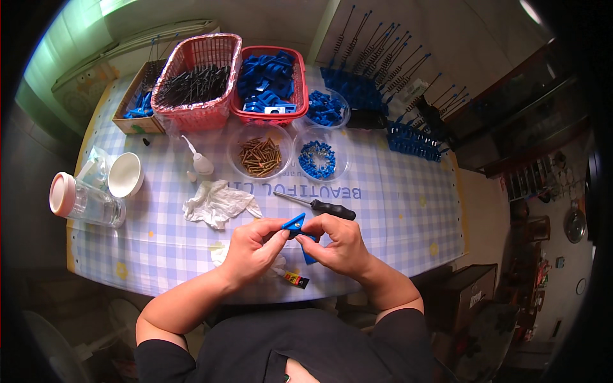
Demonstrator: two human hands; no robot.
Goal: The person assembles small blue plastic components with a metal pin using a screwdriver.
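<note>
Near the front edge of the table, both my hands are closed on one small blue plastic part (294, 224) with a pale round spot on its upper piece. My left hand (254, 247) pinches its left side between thumb and fingers. My right hand (337, 241) grips it from the right, and a lower blue piece (309, 251) shows beneath those fingers. Just beyond my hands lies a screwdriver (329, 208) with a black handle. A crumpled white tissue (220, 203) is beyond my left hand. Below my fingers lies a small black, yellow and red tube (295, 279).
Clear tubs hold brass-coloured screws (260, 157), small blue-tipped pieces (317, 159) and blue parts (325, 108). Behind stand a pink basket of black rods (235, 48) and a red basket of blue parts (303, 83). A white bowl (126, 175), jar (96, 207) and squeeze bottle (202, 164) stand left.
</note>
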